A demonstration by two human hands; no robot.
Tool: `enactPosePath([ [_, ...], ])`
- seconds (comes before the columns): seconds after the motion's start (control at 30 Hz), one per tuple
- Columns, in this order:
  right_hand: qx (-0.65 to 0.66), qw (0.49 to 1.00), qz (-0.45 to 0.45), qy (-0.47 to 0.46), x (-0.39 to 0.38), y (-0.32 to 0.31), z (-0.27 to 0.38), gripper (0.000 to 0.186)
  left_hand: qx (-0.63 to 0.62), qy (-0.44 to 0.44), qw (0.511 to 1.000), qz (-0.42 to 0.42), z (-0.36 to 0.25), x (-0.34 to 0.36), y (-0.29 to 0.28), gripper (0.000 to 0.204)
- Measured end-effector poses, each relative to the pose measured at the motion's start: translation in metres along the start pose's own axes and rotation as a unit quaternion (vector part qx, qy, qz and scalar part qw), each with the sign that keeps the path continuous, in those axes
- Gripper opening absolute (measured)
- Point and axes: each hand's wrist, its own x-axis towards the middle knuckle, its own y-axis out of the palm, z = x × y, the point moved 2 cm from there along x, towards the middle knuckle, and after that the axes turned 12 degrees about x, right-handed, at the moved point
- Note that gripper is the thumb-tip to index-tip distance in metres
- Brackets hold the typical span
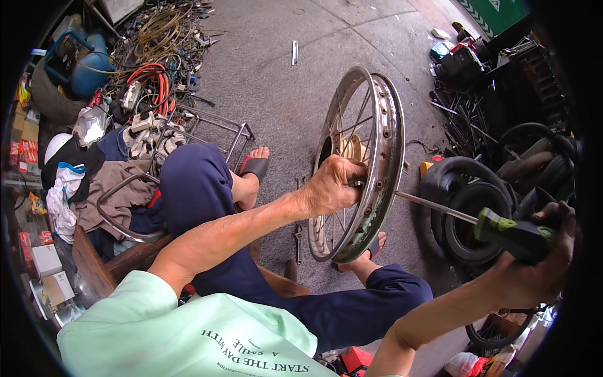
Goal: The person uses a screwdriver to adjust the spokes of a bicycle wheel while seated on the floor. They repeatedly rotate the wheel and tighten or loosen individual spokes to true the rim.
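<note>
A spoked metal wheel rim (391,113) without a tire stands upright between my legs, its inner side and spoke holes showing green and rusty patches. My left hand (334,183) is closed on the rim's left side among the spokes. My right hand (545,254), at the right edge, grips the black-and-green handle of a screwdriver (514,234). The long steel shaft points left, its tip at the outer face of the rim, partly hard to make out.
Tangled cables (154,28), a blue tank (88,66), clothes (125,182) and a metal frame (223,132) crowd the left. Black tires (465,188) and metal parts (477,113) pile at the right. Wrenches (299,242) lie on the concrete floor (264,63) beside my bare, sandalled feet.
</note>
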Motion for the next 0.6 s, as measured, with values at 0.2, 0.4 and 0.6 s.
enactPosePath([
  [0.2,0.199,0.942,-0.086,0.258,0.003,0.039,0.022,0.029,0.012,0.000,1.000,0.017,0.001,0.000,-0.002,0.018],
  [0.4,0.203,0.945,-0.072,0.247,0.005,0.045,0.022,0.029,0.076,0.046,0.996,-0.014,0.001,0.000,-0.001,0.019],
  [0.6,0.235,0.928,-0.084,0.275,0.003,0.040,0.019,0.029,0.025,0.004,0.999,0.030,0.010,-0.001,-0.001,0.019],
])
